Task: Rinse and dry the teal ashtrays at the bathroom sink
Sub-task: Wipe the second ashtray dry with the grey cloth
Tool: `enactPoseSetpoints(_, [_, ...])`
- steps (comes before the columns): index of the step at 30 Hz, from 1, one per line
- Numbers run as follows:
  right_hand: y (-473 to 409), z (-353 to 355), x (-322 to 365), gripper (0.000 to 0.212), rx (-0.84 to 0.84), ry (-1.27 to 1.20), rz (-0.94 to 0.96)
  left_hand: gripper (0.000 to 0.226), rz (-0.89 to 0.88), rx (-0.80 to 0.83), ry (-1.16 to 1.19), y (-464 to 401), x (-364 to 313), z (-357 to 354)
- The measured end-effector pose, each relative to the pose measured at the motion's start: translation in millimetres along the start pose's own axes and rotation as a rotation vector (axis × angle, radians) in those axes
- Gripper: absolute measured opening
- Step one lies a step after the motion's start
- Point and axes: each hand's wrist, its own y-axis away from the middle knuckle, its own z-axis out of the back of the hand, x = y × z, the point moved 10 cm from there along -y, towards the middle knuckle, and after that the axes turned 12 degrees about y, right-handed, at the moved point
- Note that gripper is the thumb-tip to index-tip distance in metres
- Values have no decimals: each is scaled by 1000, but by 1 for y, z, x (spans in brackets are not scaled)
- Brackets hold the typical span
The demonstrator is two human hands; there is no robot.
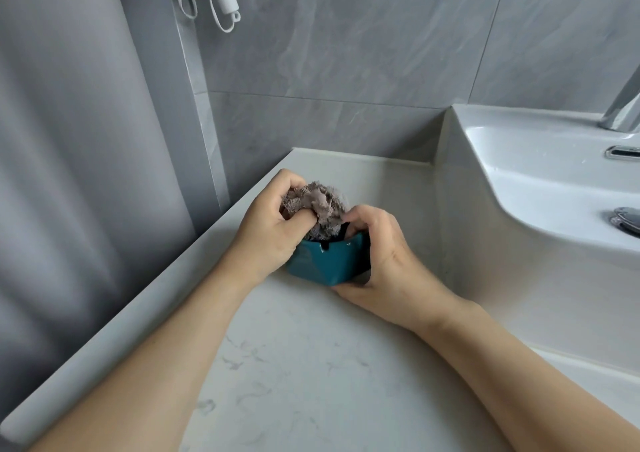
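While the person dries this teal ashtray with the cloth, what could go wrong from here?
1. The teal ashtray is near the countertop front edge; a hard push by the left hand with the grey cloth might slide it off.
2. The right hand steadies only one side, so its grip may slip if the glaze is wet.

Two bare forearms reaching in from the near edge, converging toward the middle. Left hand (268, 224) curled, fingers and thumb bunched round a grey cloth (315, 205), pressing it down into a teal ashtray (323, 261); back of hand turned up and leftward. Right hand (384, 261) cupped round the ashtray's right side, thumb along the near bottom corner, fingers hooked over the far rim, wrist bent slightly. Both wrists low, near the counter (294, 365).
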Motion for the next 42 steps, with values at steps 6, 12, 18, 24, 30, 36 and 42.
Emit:
enactPoseSetpoints(6, [-3,3,0,64,24,82,35,13,-41,-5,-7,0,-4,0])
enactPoseSetpoints(12, [-7,-4,6,60,39,227,62,15,-115,-346,-84,20,-45,43])
enactPoseSetpoints(18, [-11,-15,23,51,34,333,109,24,13,-389,-690,62,-43,68])
enactPoseSetpoints(24, [-14,-27,31,47,82,336,108,36,109,-291,-879,76,-24,58])
enactPoseSetpoints(30, [-10,-14,28,40,83,168,134,41,153,-135,-776,75,2,55])
enactPoseSetpoints(36, [1,-23,-17,21,304,-140,-93,16,62,-210,-494,72,-3,67])
enactPoseSetpoints(42, [-3,-32,-11,15,328,-209,-152,8,3,-34,-273,72,-13,28])
